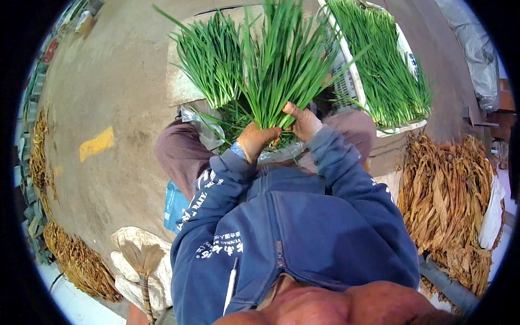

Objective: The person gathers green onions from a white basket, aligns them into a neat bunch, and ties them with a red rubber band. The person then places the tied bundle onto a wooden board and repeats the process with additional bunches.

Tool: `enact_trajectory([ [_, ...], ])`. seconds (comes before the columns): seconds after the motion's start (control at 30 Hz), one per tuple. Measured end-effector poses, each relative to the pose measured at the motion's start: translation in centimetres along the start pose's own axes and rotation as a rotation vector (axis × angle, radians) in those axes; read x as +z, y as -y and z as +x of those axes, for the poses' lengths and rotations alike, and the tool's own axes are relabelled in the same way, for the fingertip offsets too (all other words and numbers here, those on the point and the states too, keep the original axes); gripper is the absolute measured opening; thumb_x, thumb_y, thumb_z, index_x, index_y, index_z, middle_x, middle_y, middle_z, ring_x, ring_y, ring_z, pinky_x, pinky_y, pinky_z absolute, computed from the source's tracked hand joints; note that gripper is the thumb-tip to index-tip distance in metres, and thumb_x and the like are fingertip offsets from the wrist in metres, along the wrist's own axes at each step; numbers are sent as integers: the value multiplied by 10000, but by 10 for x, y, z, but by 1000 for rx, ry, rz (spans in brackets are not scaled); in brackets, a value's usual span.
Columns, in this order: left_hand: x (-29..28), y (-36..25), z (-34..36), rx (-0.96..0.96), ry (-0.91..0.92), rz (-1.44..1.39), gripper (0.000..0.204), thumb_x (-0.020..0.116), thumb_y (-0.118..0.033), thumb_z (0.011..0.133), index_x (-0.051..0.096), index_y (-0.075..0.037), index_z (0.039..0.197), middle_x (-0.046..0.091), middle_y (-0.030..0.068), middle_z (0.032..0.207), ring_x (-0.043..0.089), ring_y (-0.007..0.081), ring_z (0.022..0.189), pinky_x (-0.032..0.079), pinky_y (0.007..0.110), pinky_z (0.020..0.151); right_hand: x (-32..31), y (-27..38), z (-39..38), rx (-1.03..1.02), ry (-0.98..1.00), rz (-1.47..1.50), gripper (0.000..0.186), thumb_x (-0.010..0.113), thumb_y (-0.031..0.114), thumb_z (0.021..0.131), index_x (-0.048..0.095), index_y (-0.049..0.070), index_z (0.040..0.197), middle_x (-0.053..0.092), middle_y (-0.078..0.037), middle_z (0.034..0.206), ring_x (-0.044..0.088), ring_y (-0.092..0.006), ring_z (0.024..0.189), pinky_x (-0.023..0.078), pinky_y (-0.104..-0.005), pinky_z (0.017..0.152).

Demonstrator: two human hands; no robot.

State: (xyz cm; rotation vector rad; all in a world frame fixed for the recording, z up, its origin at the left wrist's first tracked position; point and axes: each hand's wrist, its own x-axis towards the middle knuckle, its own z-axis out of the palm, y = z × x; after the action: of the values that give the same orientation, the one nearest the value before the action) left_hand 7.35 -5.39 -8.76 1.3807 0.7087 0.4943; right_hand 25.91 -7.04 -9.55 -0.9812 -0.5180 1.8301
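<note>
My left hand (pixel 254 141) is closed around the lower ends of a big fanned bunch of long green garlic chives (pixel 281 65), held up with the leaf tips pointing away from me. From the other side my right hand (pixel 304 122) grips the same bunch near its base, thumb against the stems; its other fingers are partly hidden. Just left of the bunch, another pile of garlic chives (pixel 211 59) lies on a pale board (pixel 181 89). Loose green leaves (pixel 230 124) and clear plastic (pixel 206 130) lie under my hands, between my knees.
A white plastic crate (pixel 346 65) full of chives stands at the far right. Dried brown leaves (pixel 444 200) are heaped at the right, with another heap (pixel 76 260) at the left. A straw broom (pixel 143 265) rests on a white sack (pixel 127 238) at near left.
</note>
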Motion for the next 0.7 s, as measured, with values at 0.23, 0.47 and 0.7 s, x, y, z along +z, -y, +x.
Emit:
enact_trajectory([
  [0.23,17,38,18,-506,-263,-131,300,674,-109,716,542,-7,964,598,59,734,538,144,599,414,294,533,-10,-50,22,138,-314,-87,524,741,342,769,552,71,1175,606,-35,1112,532,-188,1034,421,-335,851],
  [0.47,11,73,10,-602,-60,-833,251,641,-183,854,579,-54,1061,647,80,960,636,179,825,538,322,702,-41,-80,31,144,-350,-14,460,719,304,793,557,79,1160,624,-74,1039,601,-221,884,497,-374,705],
  [0.7,9,84,12,-640,3,-989,288,615,-190,871,585,-14,1096,652,96,962,643,178,831,544,312,694,-39,-71,29,198,-372,-13,415,670,216,844,499,84,1199,601,-72,1070,614,-232,890,550,-381,683],
])
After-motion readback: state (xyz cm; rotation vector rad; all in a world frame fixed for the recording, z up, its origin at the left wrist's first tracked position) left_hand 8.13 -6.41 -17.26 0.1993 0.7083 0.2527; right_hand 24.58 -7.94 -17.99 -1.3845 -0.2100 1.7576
